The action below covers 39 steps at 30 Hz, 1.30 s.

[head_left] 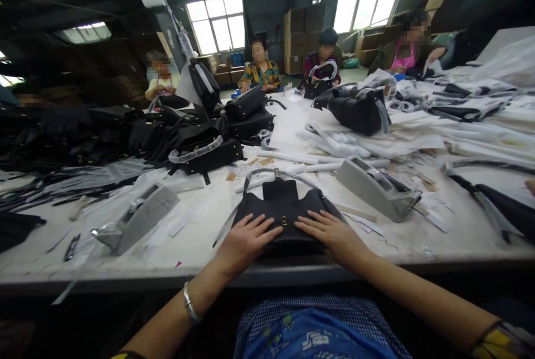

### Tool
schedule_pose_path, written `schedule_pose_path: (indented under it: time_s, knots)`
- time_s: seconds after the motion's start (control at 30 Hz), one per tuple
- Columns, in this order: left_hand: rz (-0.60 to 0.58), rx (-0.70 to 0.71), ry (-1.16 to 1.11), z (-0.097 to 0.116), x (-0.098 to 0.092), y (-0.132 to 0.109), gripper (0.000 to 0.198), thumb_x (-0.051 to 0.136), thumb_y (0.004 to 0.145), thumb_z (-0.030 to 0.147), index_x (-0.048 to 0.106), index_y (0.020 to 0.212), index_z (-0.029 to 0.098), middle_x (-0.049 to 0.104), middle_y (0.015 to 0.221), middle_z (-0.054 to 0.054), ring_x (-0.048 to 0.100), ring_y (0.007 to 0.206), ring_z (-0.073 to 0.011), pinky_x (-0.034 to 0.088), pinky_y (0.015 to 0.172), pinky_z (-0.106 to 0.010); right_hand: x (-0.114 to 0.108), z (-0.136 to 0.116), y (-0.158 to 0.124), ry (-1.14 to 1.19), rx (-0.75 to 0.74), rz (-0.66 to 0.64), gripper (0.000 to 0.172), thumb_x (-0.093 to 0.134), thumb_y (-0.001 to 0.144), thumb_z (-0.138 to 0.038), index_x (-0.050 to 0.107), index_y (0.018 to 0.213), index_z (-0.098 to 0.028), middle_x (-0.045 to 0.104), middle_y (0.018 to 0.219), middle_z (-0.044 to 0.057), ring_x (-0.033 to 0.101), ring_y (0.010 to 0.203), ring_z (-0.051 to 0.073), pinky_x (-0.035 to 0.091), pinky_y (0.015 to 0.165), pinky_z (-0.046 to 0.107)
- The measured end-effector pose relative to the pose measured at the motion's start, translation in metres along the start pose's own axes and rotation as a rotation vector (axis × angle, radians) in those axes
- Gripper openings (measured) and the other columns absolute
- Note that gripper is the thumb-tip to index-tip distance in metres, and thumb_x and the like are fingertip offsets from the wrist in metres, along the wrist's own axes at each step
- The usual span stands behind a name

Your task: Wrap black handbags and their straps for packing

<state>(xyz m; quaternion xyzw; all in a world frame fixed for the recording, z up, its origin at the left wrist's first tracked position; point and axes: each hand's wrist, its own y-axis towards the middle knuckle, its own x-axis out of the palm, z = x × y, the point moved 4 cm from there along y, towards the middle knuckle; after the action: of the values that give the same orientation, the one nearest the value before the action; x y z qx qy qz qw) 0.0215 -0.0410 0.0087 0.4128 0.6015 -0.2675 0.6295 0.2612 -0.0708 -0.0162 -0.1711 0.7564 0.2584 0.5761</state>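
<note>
A black handbag (273,203) lies at the near edge of the bench (196,231), its front face turned upward. Its flap tab (280,190) points away, unfastened from the gold-coloured clasp (284,221), and its plastic-wrapped handle (307,180) arches along the far side.

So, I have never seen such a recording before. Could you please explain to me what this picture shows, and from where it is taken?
Gladly. There is no robot here: the one picture comes from a camera worn on a person's head, looking forward and down.

The bare arms at the bottom are that person's own. The left hand and right hand lie with fingers spread on a black handbag, pressing or resting rather than gripping it.

On the white table stand two grey tape dispensers, one to the left and one to the right, among paper scraps and more black bags.
</note>
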Motion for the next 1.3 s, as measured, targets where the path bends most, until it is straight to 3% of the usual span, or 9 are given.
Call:
schedule_pose_path:
  time_s: [0.13,0.23,0.37,0.5,0.57,0.77,1.0,1.17,1.3]
  knots:
    - [0.234,-0.024,0.014,0.009,0.033,-0.026,0.049,0.038,0.1,0.012,0.044,0.145,0.028,0.057,0.143,-0.005,0.052,0.133,-0.0256,0.051,0.104,-0.045,0.033,0.0,-0.016,-0.052,-0.022,0.163,0.076,0.038,0.083,0.002,0.036,0.152,-0.031,0.048,0.149,0.001,0.046,0.138,0.025,0.045,0.11,0.051]
    - [0.254,-0.09,-0.019,0.013,0.042,-0.034,0.055,0.036,0.098,0.006,0.041,0.148,0.027,0.054,0.146,-0.004,0.046,0.138,-0.0246,0.048,0.108,-0.045,0.039,-0.002,-0.019,-0.096,-0.068,0.21,0.074,0.037,0.084,0.002,0.036,0.152,-0.028,0.05,0.148,0.002,0.047,0.138,0.025,0.046,0.109,0.05]
    - [0.065,-0.1,-0.083,0.02,0.034,-0.03,0.061,0.052,0.095,0.021,0.032,0.151,0.036,0.038,0.158,-0.008,0.035,0.144,-0.033,0.043,0.11,-0.056,0.027,-0.002,-0.018,-0.07,-0.084,0.109,0.075,0.042,0.082,-0.001,0.036,0.152,-0.028,0.046,0.152,0.002,0.044,0.14,0.024,0.042,0.112,0.049]
    - [0.038,-0.134,-0.06,0.029,0.03,-0.025,0.068,0.059,0.093,0.041,0.025,0.152,0.043,0.03,0.16,-0.013,0.029,0.145,-0.0406,0.038,0.108,-0.067,0.001,-0.007,-0.008,0.056,-0.057,-0.029,0.068,0.061,0.088,-0.036,0.039,0.151,-0.024,0.043,0.154,0.008,0.043,0.139,0.029,0.038,0.114,0.049]
    - [0.057,-0.153,-0.029,0.033,0.033,-0.024,0.067,0.056,0.094,0.042,0.024,0.152,0.043,0.031,0.159,-0.015,0.03,0.145,-0.0412,0.038,0.107,-0.067,-0.012,-0.012,0.008,0.109,-0.026,-0.067,0.057,0.059,0.091,-0.048,0.051,0.141,-0.023,0.055,0.143,0.009,0.053,0.128,0.028,0.044,0.107,0.045]
    - [0.109,-0.114,0.072,0.035,0.039,-0.026,0.071,0.06,0.092,0.037,0.023,0.153,0.039,0.03,0.16,-0.017,0.031,0.144,-0.0421,0.041,0.106,-0.064,-0.017,-0.02,0.08,-0.056,-0.017,-0.086,0.022,0.054,0.096,-0.033,0.068,0.098,-0.016,0.071,0.096,0.01,0.065,0.09,0.023,0.049,0.075,0.032]
    - [0.197,-0.043,0.204,0.033,0.04,-0.024,0.073,0.062,0.089,0.032,0.028,0.153,0.035,0.036,0.157,-0.018,0.04,0.14,-0.0413,0.045,0.103,-0.059,0.003,-0.019,0.098,-0.126,-0.075,-0.278,0.037,0.049,0.096,-0.039,0.072,0.077,-0.018,0.072,0.075,0.007,0.068,0.071,0.02,0.038,0.058,0.028]
    - [0.278,0.001,0.297,0.029,0.048,-0.024,0.078,0.066,0.083,0.038,0.03,0.152,0.035,0.047,0.149,-0.019,0.048,0.134,-0.0406,0.047,0.099,-0.055,-0.003,-0.023,0.099,-0.134,0.013,-0.18,0.041,0.052,0.093,-0.049,0.072,0.092,-0.013,0.074,0.091,0.012,0.069,0.081,0.026,0.042,0.06,0.03]
    - [0.284,0.038,0.374,0.025,0.054,-0.024,0.076,0.066,0.083,0.043,0.032,0.151,0.038,0.057,0.14,-0.016,0.054,0.128,-0.0373,0.048,0.097,-0.05,0.003,-0.026,0.103,-0.023,0.003,-0.295,0.041,0.045,0.096,-0.041,0.074,0.092,-0.013,0.075,0.092,0.015,0.07,0.084,0.027,0.045,0.067,0.032]
